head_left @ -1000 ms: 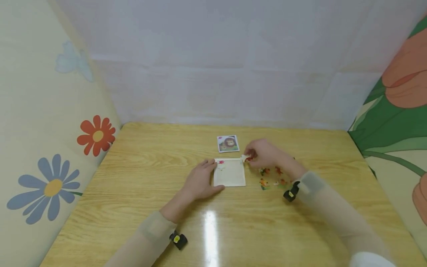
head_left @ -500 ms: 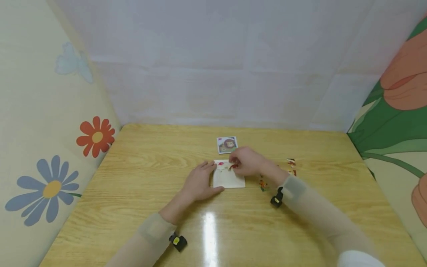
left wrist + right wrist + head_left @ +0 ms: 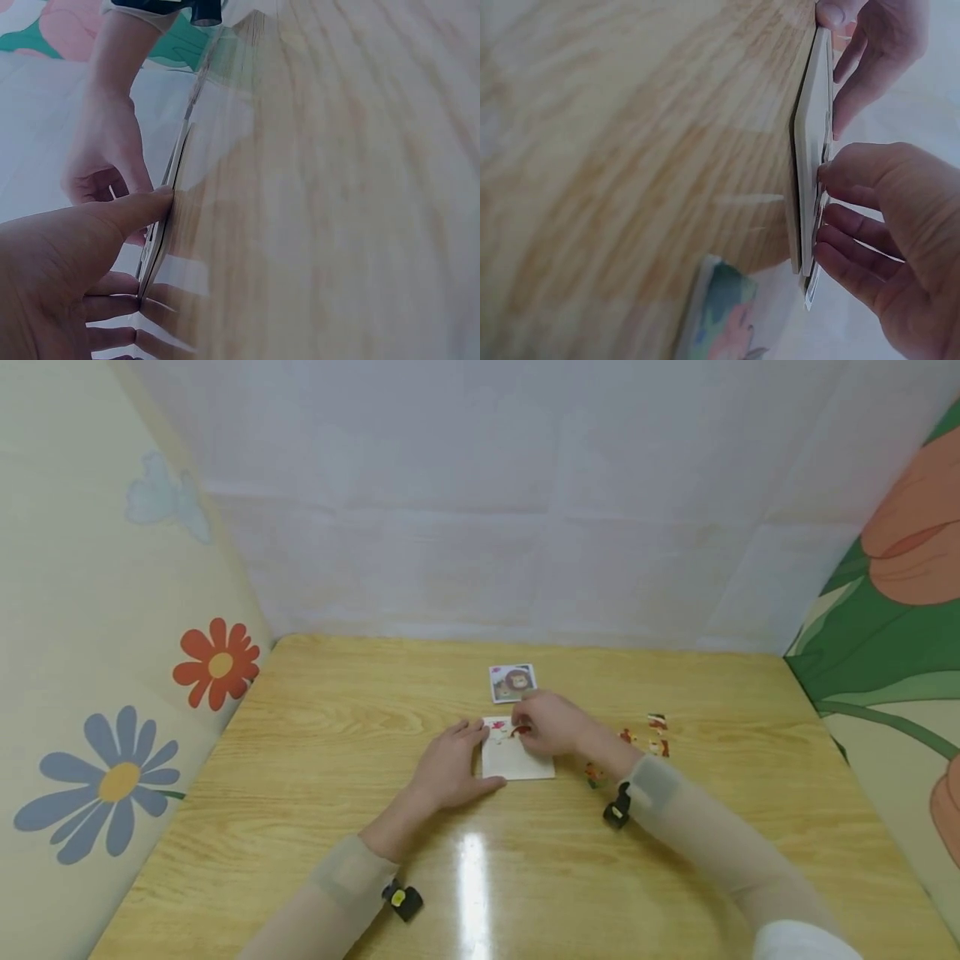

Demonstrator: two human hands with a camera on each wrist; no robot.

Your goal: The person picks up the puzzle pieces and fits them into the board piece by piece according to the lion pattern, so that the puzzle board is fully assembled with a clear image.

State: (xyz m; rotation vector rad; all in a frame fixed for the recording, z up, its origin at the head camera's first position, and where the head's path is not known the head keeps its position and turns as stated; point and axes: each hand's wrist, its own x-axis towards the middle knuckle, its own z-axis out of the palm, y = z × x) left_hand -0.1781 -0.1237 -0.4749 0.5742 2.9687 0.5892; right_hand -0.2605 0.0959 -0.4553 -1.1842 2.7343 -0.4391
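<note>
A square white puzzle tray (image 3: 517, 765) lies on the table. My left hand (image 3: 446, 766) holds it along its left side, thumb at the near edge and fingers at the far left corner. Over the tray's upper part, my right hand (image 3: 557, 722) pinches a dark red puzzle piece (image 3: 518, 732), right at the tray surface. Pieces with a pink print (image 3: 497, 725) lie in the tray's far left corner. In the right wrist view the right fingertips (image 3: 826, 174) meet the tray (image 3: 810, 127); the held piece is mostly hidden by the hand.
Behind the tray lies a picture card (image 3: 512, 682) with a lion. Several loose puzzle pieces (image 3: 658, 747) lie to the right, partly behind the right forearm. One colourful piece (image 3: 727, 311) shows close up in the right wrist view. A white cloth (image 3: 495, 560) hangs behind the table.
My right hand has moved left from beside the tray's far right corner to over its upper middle, carrying the puzzle piece. My left hand has stayed on the tray.
</note>
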